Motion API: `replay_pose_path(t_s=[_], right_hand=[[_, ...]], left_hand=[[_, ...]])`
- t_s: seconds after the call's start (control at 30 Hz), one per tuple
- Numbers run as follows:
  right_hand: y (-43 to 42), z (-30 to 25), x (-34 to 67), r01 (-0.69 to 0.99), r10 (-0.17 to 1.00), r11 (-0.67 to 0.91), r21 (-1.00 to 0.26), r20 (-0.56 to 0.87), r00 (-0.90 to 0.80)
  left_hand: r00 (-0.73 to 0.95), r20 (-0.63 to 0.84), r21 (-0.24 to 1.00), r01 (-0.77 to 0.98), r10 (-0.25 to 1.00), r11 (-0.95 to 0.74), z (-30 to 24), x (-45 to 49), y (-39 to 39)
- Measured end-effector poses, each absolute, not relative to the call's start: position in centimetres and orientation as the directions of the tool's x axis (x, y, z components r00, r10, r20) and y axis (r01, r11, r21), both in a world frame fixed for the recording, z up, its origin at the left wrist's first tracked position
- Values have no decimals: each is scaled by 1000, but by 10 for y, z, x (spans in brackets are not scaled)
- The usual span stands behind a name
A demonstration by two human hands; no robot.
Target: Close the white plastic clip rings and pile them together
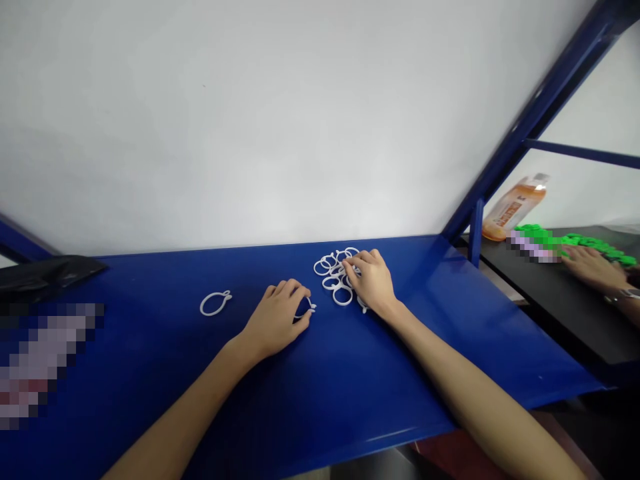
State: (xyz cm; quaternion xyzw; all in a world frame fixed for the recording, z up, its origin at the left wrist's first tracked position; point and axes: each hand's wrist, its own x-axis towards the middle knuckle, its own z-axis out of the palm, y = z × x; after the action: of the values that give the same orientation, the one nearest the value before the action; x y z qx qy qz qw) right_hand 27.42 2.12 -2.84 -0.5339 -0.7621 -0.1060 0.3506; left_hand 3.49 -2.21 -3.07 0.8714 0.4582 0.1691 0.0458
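A pile of several white plastic rings (pixel 334 268) lies on the blue table (pixel 350 387) near the wall. My right hand (pixel 373 281) rests on the pile's right side, fingers curled over the rings and pinching among them. My left hand (pixel 278 318) sits just left of the pile, fingers closed around one white ring (pixel 309 308) that shows at its fingertips. A single white ring (pixel 215 303) lies apart, further left on the table.
A white wall stands right behind the table. A blue frame post (pixel 530 127) rises at the right. Beyond it, on a black table (pixel 565 313), are green pieces (pixel 595 245), an orange bottle (pixel 515 207) and another person's hand (pixel 593 268). A black object (pixel 45 277) lies far left.
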Motion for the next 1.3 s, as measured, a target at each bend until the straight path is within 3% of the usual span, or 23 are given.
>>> replay_pose_path(t_s=[0.13, 0.27, 0.43, 0.7, 0.83, 1.1, 1.3], right_hand=[[7, -21, 270, 806, 710, 549, -224, 634, -307], [-12, -16, 257, 620, 674, 716, -319, 548, -496], [-26, -17, 248, 525, 703, 711, -468, 480, -524], [-24, -19, 250, 512, 724, 689, -513, 456, -518], [-23, -20, 250, 560, 739, 674, -482, 462, -491], [-24, -15, 250, 638, 674, 724, -262, 468, -572], [-24, -16, 250, 653, 693, 701, -286, 489, -530]], left_hand=[[464, 308, 328, 767, 830, -551, -32, 36, -21], [424, 440, 373, 715, 792, -591, -31, 38, -24], [435, 541, 368, 647, 720, -667, -28, 41, -28], [455, 498, 420, 619, 739, -664, -28, 42, -29], [482, 428, 467, 606, 764, -644, -31, 42, -30], [556, 328, 502, 583, 764, -639, -28, 44, -33], [566, 354, 463, 585, 744, -666, -30, 43, -32]])
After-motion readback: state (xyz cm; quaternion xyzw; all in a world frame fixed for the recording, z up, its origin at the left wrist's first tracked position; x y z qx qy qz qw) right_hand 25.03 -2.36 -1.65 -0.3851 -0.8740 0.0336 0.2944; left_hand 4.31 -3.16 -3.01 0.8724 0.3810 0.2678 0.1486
